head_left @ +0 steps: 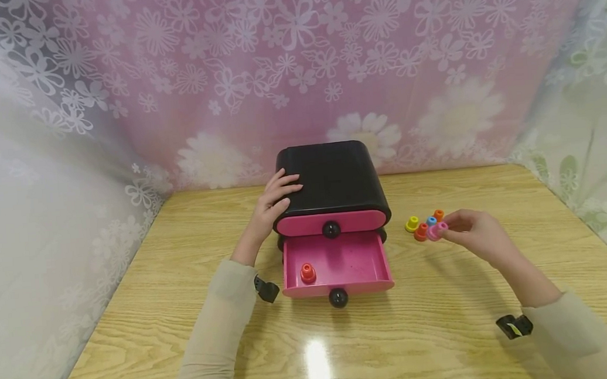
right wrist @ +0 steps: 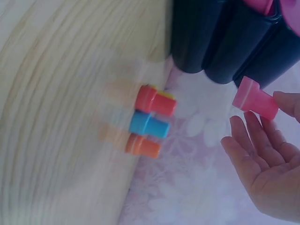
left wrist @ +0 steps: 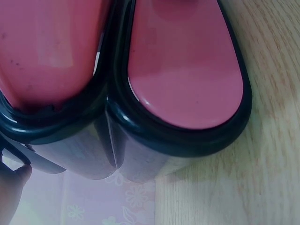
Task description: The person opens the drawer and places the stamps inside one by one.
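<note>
A black drawer box (head_left: 334,181) with pink drawer fronts stands at the middle of the wooden table (head_left: 450,320). Its lower drawer (head_left: 336,263) is pulled out and holds a red peg (head_left: 307,272). My left hand (head_left: 278,200) rests with straight fingers on the box's top left edge; the left wrist view shows the box's pink fronts (left wrist: 187,79) close up. My right hand (head_left: 467,231) pinches a pink peg (head_left: 435,231) (right wrist: 255,99) just right of the box. Beside it on the table stand yellow (head_left: 412,223), red-orange (head_left: 421,232), blue (head_left: 431,221) and orange (head_left: 438,215) pegs.
Flowered curtains (head_left: 300,66) close off the table at the back and both sides. The upper drawer (head_left: 330,223) is shut, with a black knob (head_left: 331,230). Bare wood lies in front of the open drawer.
</note>
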`<state>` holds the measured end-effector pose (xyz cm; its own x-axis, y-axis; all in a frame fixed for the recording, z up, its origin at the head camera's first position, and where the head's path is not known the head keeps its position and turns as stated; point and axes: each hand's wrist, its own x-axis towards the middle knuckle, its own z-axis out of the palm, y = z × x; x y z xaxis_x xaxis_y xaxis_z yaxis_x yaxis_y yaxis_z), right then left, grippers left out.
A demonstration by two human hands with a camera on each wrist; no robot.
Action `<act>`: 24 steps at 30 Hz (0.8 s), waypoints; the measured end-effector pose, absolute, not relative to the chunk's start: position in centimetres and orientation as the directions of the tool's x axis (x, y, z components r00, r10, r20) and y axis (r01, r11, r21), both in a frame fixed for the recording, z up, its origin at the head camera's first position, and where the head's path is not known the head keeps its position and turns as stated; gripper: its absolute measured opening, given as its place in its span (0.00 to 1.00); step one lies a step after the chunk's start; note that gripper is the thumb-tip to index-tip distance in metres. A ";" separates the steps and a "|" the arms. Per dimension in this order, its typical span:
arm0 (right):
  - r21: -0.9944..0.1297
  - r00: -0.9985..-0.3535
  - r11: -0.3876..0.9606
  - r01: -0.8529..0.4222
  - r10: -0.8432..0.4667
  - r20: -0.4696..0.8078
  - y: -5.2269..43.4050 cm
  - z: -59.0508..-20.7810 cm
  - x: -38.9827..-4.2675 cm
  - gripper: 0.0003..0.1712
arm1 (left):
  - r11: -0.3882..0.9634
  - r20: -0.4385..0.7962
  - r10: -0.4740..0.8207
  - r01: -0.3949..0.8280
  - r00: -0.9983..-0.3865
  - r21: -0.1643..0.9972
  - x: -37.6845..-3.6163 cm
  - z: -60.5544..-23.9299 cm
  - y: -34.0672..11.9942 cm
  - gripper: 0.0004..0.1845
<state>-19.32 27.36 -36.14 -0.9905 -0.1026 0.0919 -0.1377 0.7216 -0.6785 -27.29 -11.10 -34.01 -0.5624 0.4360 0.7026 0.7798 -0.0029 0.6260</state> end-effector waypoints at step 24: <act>-0.753 -0.956 0.589 -0.293 -0.183 0.229 20.6 -34.3 -17.0 0.17 | -0.013 0.715 0.439 0.792 -0.543 0.610 -27.3 -34.0 -11.0 0.18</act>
<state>-16.98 20.60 -34.26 -0.9560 -0.1831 0.2292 -0.2933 0.5892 -0.7528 -27.31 -11.05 -34.03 -0.5433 0.4394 0.7154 0.7923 -0.0134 0.6100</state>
